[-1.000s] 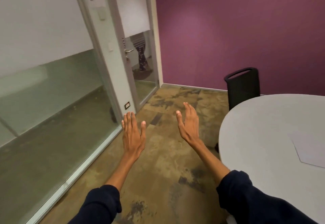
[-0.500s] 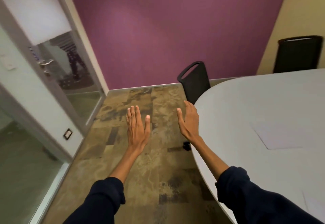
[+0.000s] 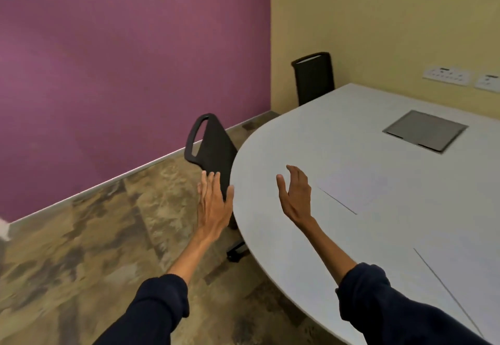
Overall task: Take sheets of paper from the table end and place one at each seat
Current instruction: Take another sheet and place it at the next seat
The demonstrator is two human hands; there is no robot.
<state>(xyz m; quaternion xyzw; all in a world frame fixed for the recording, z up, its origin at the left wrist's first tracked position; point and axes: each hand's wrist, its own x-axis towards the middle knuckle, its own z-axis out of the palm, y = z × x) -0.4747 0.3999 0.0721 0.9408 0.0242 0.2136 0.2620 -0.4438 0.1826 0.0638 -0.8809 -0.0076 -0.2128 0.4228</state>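
purple wall [image 3: 121,60] on the left, plain, faintly textured. pale yellow wall [image 3: 378,19] on the right, with white socket plates [image 3: 447,75]. tabletop [image 3: 311,133] light grey, no pattern. sheets of paper [image 3: 359,186] white, barely off the grey. inset panel [image 3: 424,130] darker metallic grey. two chairs [image 3: 213,144] black. floor [image 3: 108,231] mottled brown, tan and dark patches, marbled. sleeves [image 3: 159,306] dark navy. skirting strip [image 3: 121,179] pale silver.

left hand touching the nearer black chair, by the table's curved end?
Cannot tell. In the head view, the fingertips of the left hand overlap the back of the nearer black chair, but that single view shows neither contact nor a gap.
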